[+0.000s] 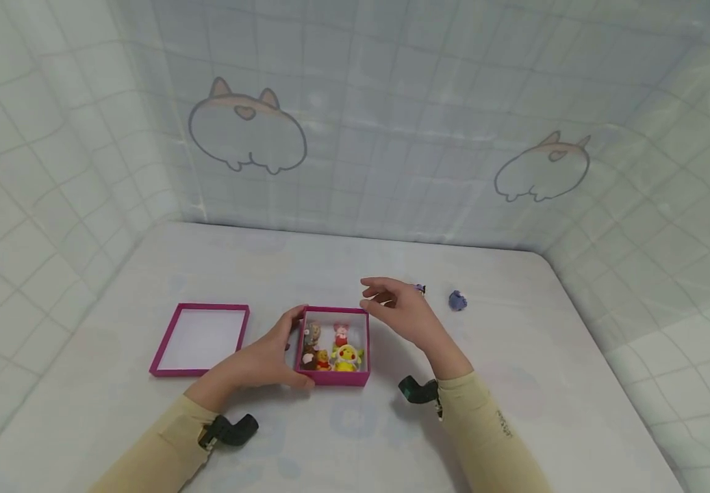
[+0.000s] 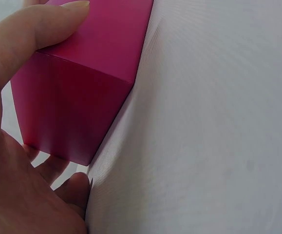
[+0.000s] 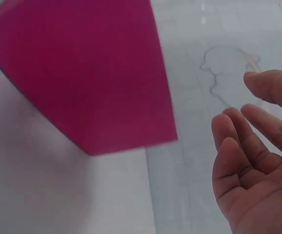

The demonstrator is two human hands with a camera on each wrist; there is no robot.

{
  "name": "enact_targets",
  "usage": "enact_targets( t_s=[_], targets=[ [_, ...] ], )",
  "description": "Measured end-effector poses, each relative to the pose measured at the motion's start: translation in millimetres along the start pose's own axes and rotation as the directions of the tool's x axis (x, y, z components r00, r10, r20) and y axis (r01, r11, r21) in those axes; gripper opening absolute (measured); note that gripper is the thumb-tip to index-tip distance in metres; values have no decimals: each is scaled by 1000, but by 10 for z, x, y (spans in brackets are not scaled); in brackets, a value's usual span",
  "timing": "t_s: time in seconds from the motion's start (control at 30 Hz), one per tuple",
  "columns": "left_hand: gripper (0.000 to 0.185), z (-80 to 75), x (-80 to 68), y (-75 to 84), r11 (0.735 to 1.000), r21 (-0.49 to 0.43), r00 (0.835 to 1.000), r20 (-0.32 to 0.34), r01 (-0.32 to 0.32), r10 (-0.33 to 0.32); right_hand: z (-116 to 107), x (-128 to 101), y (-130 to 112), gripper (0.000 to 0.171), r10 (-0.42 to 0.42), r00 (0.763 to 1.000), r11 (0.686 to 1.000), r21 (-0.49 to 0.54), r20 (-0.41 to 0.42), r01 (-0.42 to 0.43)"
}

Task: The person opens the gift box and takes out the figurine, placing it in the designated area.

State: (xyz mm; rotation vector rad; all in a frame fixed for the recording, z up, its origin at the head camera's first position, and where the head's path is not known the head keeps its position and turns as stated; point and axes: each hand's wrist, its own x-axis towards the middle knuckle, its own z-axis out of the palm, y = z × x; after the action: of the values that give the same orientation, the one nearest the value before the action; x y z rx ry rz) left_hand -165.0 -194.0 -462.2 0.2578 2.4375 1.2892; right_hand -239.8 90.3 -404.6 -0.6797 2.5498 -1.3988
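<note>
A magenta box [image 1: 337, 378] with a white inside sits on the table in the head view, its top uncovered. Inside it lie several small toy figures, among them a yellow one [image 1: 346, 359], a pink-and-red one [image 1: 341, 335] and a bear in red [image 1: 322, 360]. My left hand [image 1: 262, 357] grips the box's left side, thumb on the front wall and fingers around the back corner. In the left wrist view the thumb presses the magenta wall [image 2: 77, 97]. Just above the box's right back corner hovers my right hand [image 1: 400, 311], fingers loosely bent around nothing.
A magenta-rimmed lid [image 1: 207, 335] lies inside-up left of the box. A small purple figure [image 1: 457, 300] lies to the right, and another purple piece [image 1: 420, 289] is partly hidden behind my right hand. Curtains with drawn animals [image 1: 246, 133] enclose the table.
</note>
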Motion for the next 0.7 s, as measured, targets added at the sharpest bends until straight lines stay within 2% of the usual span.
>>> enact_targets(
  t_s=[0.4,0.7],
  targets=[
    [136,-22,-5,-3,1000,-10,1000,9,2,-2,207,-18,-138,35,-61,991,997,-44,118,67],
    [136,-26,18,-35,999,-23,1000,12,-26,26,375,-49,-164,40,-207,946,964,-113,248,241]
  ],
)
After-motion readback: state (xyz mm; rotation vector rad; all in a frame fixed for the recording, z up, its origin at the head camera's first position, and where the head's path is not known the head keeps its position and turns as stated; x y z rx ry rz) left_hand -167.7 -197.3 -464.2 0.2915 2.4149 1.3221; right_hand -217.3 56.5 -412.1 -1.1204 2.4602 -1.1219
